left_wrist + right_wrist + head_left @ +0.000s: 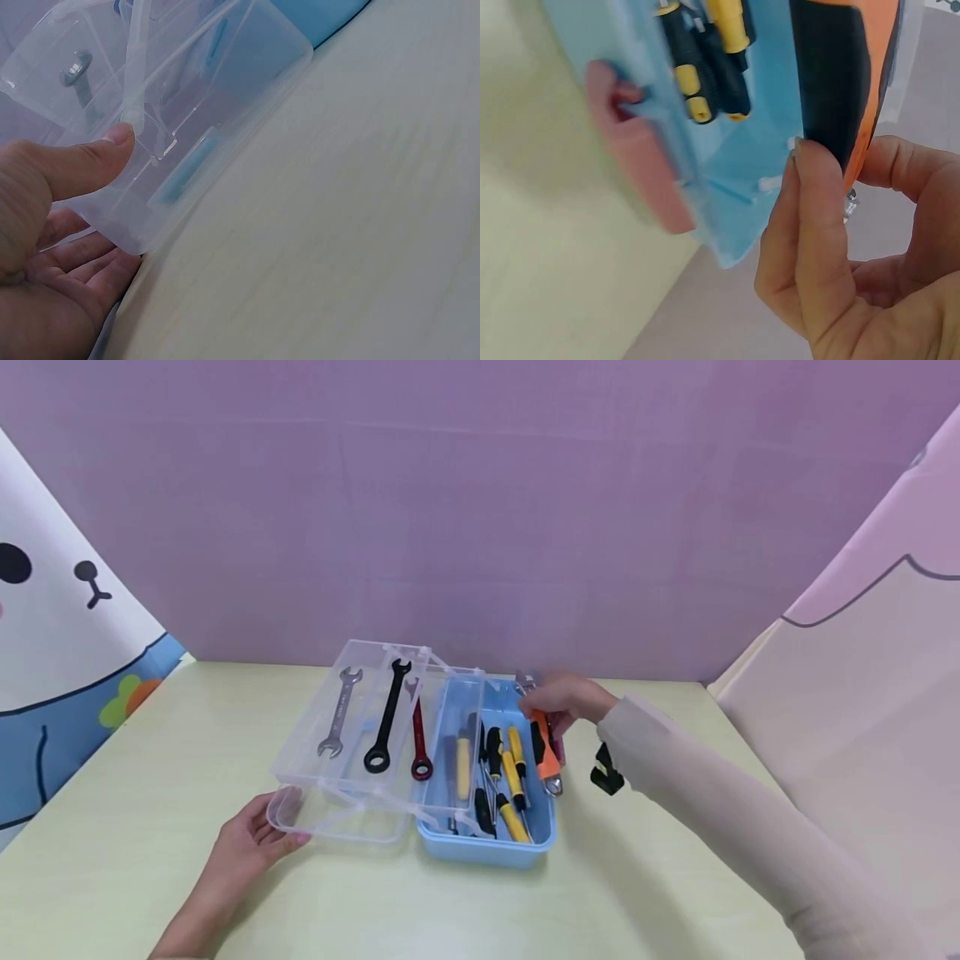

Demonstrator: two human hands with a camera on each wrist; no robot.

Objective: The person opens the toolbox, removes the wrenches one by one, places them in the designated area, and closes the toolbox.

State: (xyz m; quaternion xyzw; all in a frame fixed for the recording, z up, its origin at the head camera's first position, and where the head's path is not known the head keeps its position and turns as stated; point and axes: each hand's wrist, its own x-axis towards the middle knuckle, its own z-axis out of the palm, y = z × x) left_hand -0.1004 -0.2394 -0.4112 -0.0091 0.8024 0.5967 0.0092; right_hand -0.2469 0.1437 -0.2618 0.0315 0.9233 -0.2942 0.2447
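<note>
My right hand grips a wrench with an orange and black handle and metal ends, over the right edge of a blue toolbox. In the right wrist view, thumb and fingers pinch its handle. My left hand holds the front left corner of the clear plastic lid, thumb on top and fingers lower down. Above the lid, a clear tray carries a silver wrench, a black wrench and a red wrench. Several yellow and black screwdrivers lie inside the toolbox.
A pink latch hangs on the toolbox's outer wall. The pale tabletop extends around the box. A purple cloth backdrop stands behind it. Something black shows by the right sleeve.
</note>
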